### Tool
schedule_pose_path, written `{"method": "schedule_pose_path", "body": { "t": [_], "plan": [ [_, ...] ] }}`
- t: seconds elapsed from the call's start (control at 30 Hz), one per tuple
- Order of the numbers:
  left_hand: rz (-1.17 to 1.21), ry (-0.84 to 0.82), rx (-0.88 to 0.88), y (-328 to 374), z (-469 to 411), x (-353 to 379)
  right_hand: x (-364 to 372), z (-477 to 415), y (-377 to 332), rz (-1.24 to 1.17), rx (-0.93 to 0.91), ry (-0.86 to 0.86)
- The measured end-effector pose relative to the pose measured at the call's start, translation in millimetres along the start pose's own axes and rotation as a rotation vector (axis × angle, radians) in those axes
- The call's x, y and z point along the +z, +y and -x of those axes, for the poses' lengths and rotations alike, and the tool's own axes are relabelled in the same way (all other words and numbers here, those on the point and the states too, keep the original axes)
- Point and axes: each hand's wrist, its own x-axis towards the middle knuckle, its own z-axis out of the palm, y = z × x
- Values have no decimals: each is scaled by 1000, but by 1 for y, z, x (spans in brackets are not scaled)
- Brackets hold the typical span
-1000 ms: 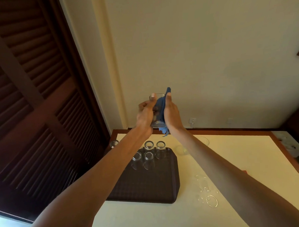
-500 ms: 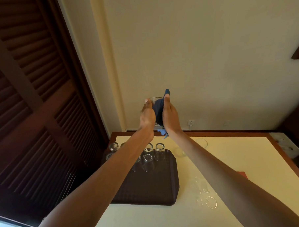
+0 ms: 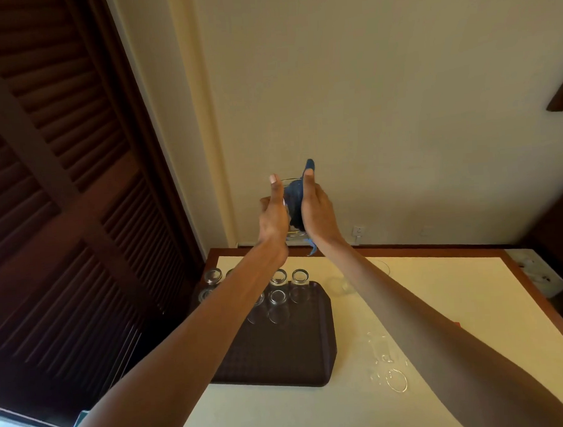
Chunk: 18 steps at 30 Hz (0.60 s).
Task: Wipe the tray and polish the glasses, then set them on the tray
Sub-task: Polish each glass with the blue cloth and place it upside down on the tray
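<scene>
holding the glass steady in the left grip while the right grip is doing the rubbing is, i am judging, the way to polish it well: the blue cloth should be travelling round the whole inside and over the rim, with light pressure only, since a thin glass held up in the air is risking a slip or a crack if it is being squeezed. the left grip is curling round the glass from the left, thumb pointing up along its wall. the right grip is pinching the blue cloth against the glass, thumb lying straight along it, with the fingers hiding behind, so i am not telling how they are lying. the glass is sitting between both grips, raised well above the tabletop and in front of the wall. it is looking clear and mostly stuffed with bunched cloth, with a tail hanging out below. down on the dark tray, finished glasses are standing in rows at its far end, and waiting glasses are lying on the tabletop to its right, so the task is looking partway done.
</scene>
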Motion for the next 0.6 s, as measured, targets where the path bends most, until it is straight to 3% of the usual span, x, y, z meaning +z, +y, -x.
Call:
{"method": "schedule_pose_path", "body": {
  "t": [0.13, 0.27, 0.33, 0.5, 0.6],
  "plan": [
    [1, 35, 49, 1, -8, 1, 4, -4, 8, -7, 51, -30],
    [11, 51, -18, -17, -57, -6, 2, 12, 17, -12, 155, -117],
    [-40, 51, 2, -5, -38, -4, 2, 14, 19, -21, 154, -139],
    [-39, -11, 62, 2, -14, 2, 0, -3, 5, -52, 21, 24],
    [-48, -28, 93, 1, -14, 4, -6, -16, -8, -44, 39, 37]
  ]
}}
